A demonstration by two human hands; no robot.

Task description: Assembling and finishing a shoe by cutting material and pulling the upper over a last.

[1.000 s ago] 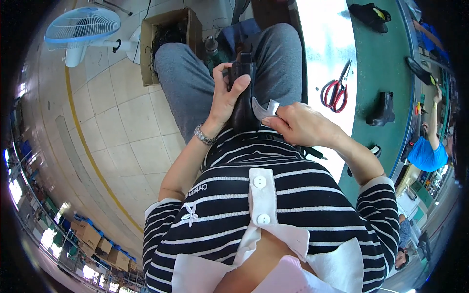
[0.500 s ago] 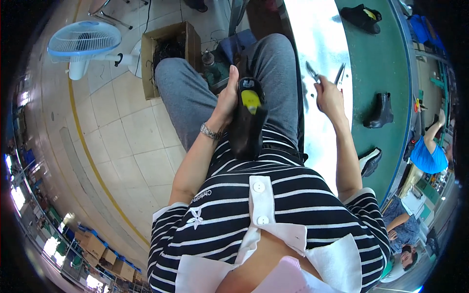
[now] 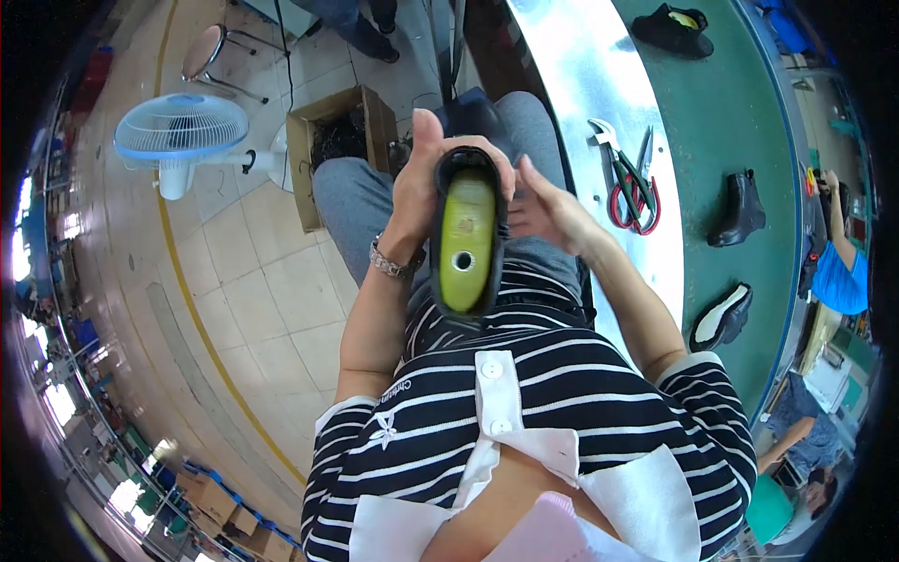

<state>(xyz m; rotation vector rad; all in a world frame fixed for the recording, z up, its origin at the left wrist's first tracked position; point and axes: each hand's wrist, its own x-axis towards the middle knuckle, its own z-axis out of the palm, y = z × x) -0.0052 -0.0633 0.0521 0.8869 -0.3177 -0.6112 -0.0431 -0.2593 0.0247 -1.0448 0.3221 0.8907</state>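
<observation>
My left hand (image 3: 413,187) grips a black shoe upper (image 3: 499,245) in front of my waist, its fingers wrapped over the far end. The upper is fitted on a yellow-green shoe last (image 3: 467,220), whose underside with a round dark hole faces up. Close to the right side of the shoe is my right hand (image 3: 552,217), thumb raised and fingers apart, partly blurred, holding nothing that I can see. To its right, pincers (image 3: 609,140) and scissors (image 3: 648,178), with red handles close together, lie on the metal bench strip (image 3: 585,56).
Along the green conveyor belt (image 3: 721,122) sit a black shoe (image 3: 672,32), a black boot (image 3: 737,211) and a shoe with a pale underside (image 3: 721,317). On the left are a fan (image 3: 182,136), a cardboard box (image 3: 376,126) and a stool (image 3: 203,51). Other people work beyond the belt.
My right hand has left the tools on the bench and come over beside the shoe. My left hand has turned the shoe so that the underside of its last faces up.
</observation>
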